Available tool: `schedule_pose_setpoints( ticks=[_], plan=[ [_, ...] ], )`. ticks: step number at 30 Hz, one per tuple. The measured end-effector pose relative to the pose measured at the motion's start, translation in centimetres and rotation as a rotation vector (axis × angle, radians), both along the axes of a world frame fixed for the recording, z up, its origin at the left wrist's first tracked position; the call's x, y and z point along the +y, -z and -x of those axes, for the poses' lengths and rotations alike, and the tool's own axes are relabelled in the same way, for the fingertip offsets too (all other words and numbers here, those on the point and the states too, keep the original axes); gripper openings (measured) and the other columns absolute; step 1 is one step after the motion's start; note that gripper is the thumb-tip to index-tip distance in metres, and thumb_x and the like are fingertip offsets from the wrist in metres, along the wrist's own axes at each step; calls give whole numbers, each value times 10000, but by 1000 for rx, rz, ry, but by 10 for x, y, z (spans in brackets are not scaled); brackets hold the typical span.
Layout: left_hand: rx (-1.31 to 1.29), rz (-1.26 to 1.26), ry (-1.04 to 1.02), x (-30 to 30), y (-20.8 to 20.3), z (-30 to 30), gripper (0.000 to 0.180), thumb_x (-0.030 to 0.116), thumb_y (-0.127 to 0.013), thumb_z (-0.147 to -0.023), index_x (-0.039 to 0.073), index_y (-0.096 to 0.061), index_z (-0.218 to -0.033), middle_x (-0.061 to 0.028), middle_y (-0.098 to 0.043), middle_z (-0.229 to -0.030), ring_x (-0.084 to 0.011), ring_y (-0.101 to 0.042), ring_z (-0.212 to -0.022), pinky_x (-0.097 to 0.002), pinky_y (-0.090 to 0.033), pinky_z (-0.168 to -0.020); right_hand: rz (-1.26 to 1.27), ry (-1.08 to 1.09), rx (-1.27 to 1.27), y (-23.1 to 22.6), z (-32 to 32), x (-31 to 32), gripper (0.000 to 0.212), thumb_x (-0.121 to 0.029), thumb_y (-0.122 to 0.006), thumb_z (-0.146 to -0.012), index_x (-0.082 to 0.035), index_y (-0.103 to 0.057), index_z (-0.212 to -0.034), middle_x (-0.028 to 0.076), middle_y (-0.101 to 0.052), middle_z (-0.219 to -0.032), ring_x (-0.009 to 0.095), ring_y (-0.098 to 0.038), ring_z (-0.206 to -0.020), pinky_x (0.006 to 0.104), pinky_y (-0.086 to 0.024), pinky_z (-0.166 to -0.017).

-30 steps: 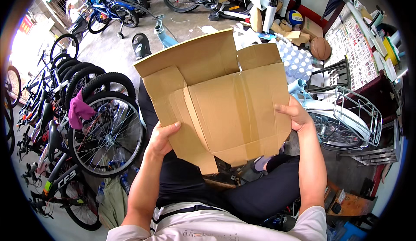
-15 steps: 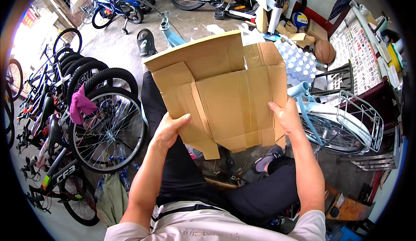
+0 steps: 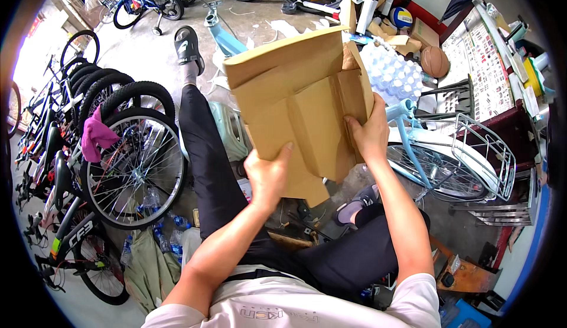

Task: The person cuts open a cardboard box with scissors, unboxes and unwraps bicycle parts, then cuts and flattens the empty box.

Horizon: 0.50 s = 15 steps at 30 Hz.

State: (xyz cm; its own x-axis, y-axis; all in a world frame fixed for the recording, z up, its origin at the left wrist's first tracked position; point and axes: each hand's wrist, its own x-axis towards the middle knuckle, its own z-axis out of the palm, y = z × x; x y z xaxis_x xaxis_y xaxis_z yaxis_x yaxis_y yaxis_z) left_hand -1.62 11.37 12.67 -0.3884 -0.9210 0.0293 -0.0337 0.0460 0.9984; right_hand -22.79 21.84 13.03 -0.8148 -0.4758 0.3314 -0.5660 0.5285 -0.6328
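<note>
A flattened brown cardboard box (image 3: 286, 100) is held up between my two hands, above my lap. My left hand (image 3: 269, 171) grips its lower left edge, thumb on the near face and fingers hidden behind. On the right side my right hand (image 3: 367, 130) clasps the folded edge, its thumb pressed on the front. The right part of the cardboard is folded inward, and a long flap stands along the top. Behind the sheet, a light blue bicycle frame (image 3: 226, 40) shows in part.
Bicycles with a large front wheel (image 3: 137, 171) crowd the left, a pink cloth (image 3: 97, 136) on one. To the right stand a light blue bicycle with a wire rack (image 3: 485, 151), wrapped bottles (image 3: 393, 71) and a basketball (image 3: 435, 61). A pale green plastic container (image 3: 227, 130) sits by my left leg.
The cardboard has narrowed as its sides fold inward. My left hand has moved right and slightly up, and my right hand has shifted left and up along the edge.
</note>
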Motion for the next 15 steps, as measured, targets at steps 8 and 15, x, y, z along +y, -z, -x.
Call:
schedule_pose_setpoints(
  ticks=[8,15],
  plan=[
    [3,-71,-25,-36,15,0,183,89,-731,-891,-37,-724,-1025,-83,-760,-862,-112,-663,-769,-314,-537,-706,192,-61,-120,-14,-12,4,717,-84,-805,-771,-48,-431,-1383,229,-628,-1254,434,-641,-1122,474,-518,-940],
    [-308,71,-240,-45,43,29,261,183,-775,-837,12,-723,-1027,-172,-757,-900,-210,-707,-782,-369,-535,-763,31,-18,90,2,-15,-8,647,-37,-754,-798,-38,-440,-1364,233,-623,-1199,450,-623,-1095,501,-503,-921]
  ],
)
